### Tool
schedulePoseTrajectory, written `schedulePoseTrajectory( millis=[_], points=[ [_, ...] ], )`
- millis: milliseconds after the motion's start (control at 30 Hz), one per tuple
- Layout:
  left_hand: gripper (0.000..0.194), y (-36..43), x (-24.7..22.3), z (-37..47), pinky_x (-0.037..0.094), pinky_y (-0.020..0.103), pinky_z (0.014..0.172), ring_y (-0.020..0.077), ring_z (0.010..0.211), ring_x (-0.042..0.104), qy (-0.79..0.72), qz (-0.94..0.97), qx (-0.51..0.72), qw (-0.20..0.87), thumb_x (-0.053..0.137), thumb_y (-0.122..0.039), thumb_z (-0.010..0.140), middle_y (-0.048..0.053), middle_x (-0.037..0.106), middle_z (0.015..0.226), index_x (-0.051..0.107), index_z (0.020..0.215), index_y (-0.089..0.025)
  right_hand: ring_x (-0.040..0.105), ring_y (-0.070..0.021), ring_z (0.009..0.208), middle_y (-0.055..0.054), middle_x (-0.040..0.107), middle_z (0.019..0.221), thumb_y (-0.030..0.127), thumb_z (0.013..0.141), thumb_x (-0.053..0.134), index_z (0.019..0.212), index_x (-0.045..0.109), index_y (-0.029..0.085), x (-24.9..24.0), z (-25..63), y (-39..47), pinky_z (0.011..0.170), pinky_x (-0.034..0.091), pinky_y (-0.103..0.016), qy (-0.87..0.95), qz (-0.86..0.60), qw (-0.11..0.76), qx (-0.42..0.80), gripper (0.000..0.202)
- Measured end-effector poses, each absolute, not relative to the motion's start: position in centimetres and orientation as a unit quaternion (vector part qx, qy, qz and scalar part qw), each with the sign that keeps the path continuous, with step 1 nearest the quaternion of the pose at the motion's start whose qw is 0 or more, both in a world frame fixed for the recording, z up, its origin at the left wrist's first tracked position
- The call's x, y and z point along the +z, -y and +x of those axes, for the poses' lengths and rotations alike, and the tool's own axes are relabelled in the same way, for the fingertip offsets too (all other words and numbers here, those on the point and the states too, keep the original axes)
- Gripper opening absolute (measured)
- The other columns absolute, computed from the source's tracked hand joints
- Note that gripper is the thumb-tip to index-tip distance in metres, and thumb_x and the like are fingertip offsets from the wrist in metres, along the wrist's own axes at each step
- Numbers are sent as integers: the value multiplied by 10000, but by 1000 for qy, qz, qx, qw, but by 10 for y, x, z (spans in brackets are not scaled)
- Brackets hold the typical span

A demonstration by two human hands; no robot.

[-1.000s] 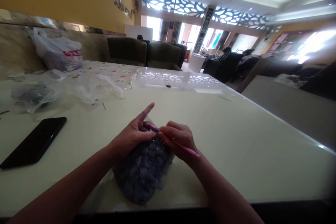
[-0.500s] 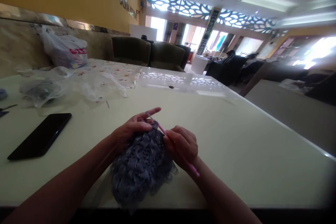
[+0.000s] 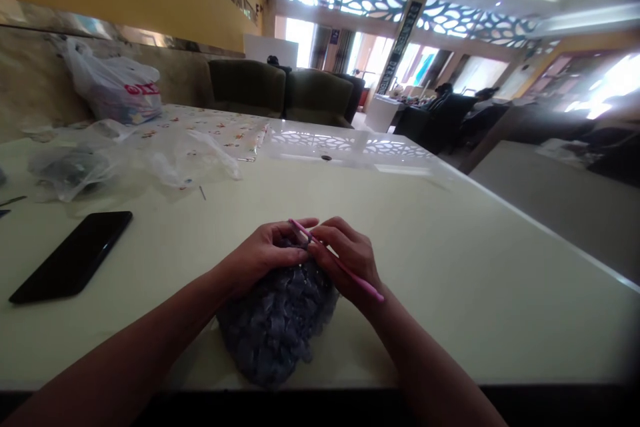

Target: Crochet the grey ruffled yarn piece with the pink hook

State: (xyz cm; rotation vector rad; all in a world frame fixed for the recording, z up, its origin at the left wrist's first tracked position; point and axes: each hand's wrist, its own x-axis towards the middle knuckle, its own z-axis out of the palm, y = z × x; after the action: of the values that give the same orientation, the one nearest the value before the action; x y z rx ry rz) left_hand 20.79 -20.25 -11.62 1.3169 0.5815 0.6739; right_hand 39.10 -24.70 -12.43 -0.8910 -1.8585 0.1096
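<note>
A dark grey, ruffled crocheted piece [image 3: 277,320] hangs below both hands near the table's front edge. My left hand [image 3: 267,250] is closed on its top edge, thumb on the near side and index finger stretched across the far side. In my right hand [image 3: 350,250] is a pink crochet hook [image 3: 367,287], its handle slanting down over the wrist. The hook's tip lies by the left index finger, with a bit of grey yarn around its shaft. My right fingertips nearly meet the left thumb at the work's top.
On the pale table [image 3: 475,267] lie a black phone [image 3: 73,257] at left, clear plastic bags [image 3: 193,157] behind it and a small thin stick [image 3: 202,192]. A full white bag [image 3: 120,90] stands by the wall. Armchairs [image 3: 247,90] and seated people are beyond.
My right hand has moved up and closer to the left hand. The hook now lies flatter, its tip past the left index finger. That finger has curled in somewhat, and the view has shifted slightly.
</note>
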Motion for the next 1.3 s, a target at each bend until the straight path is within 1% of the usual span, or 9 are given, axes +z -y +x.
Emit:
schedulePoseTrajectory(
  millis=[167,267,467,667,800,933,1100,1200,1300],
  points=[
    [355,196,-115,203,395,382,1052,284,1247,550,-259,564,319,716,562,-466,924,96,646,1325,769,1019,-194,628,-113,754,-18,655,860,150,926,556,904,664,195,-125,391,248,676,504,-228,739,-351,566,103,119],
    [282,190,-117,200,407,372,1038,269,1206,577,-254,571,293,723,655,-380,878,96,668,1285,761,1066,-198,607,-109,711,-11,654,824,149,921,552,866,671,194,-126,391,248,652,493,-231,724,-363,575,114,139],
    [378,182,-115,193,421,405,1015,274,1118,621,-288,637,254,669,761,-253,762,62,739,1110,741,1139,-234,555,-108,656,0,612,736,159,922,542,800,666,183,-121,399,244,602,444,-232,700,-369,582,189,175],
    [210,176,-101,183,317,459,1116,305,1212,564,-320,716,289,549,746,-279,767,73,727,1186,801,963,-229,576,-127,714,-27,633,802,203,944,544,866,695,176,-114,413,241,637,451,-255,740,-339,519,261,172],
    [200,176,-100,181,416,415,1029,293,1155,601,-308,691,300,581,716,-223,760,84,691,1251,794,943,-206,608,-144,778,-52,657,876,203,957,522,940,700,167,-110,418,240,677,473,-268,779,-325,462,272,183],
    [259,179,-103,184,460,346,934,245,1066,632,-303,702,310,565,657,-196,789,70,693,1209,772,1021,-210,604,-134,766,-53,653,883,181,960,504,948,689,156,-108,419,240,681,467,-262,799,-337,434,245,187],
    [442,185,-105,190,451,339,920,209,956,633,-329,781,345,402,607,-181,817,56,709,1032,668,1255,-205,565,-109,712,-44,618,877,193,985,462,940,659,153,-110,416,240,651,441,-237,827,-350,400,184,205],
    [390,189,-110,196,444,336,932,209,978,611,-307,829,375,280,583,-149,817,78,692,1121,698,1189,-182,525,-101,663,-26,586,826,206,993,442,855,621,155,-117,407,241,619,405,-229,850,-382,352,86,232],
    [404,194,-116,204,430,345,953,213,988,603,-314,819,400,264,601,-160,820,77,683,1170,686,1214,-188,448,-98,588,-1,531,735,196,981,449,740,553,169,-128,394,242,553,334,-235,830,-440,334,-83,264]
  ],
)
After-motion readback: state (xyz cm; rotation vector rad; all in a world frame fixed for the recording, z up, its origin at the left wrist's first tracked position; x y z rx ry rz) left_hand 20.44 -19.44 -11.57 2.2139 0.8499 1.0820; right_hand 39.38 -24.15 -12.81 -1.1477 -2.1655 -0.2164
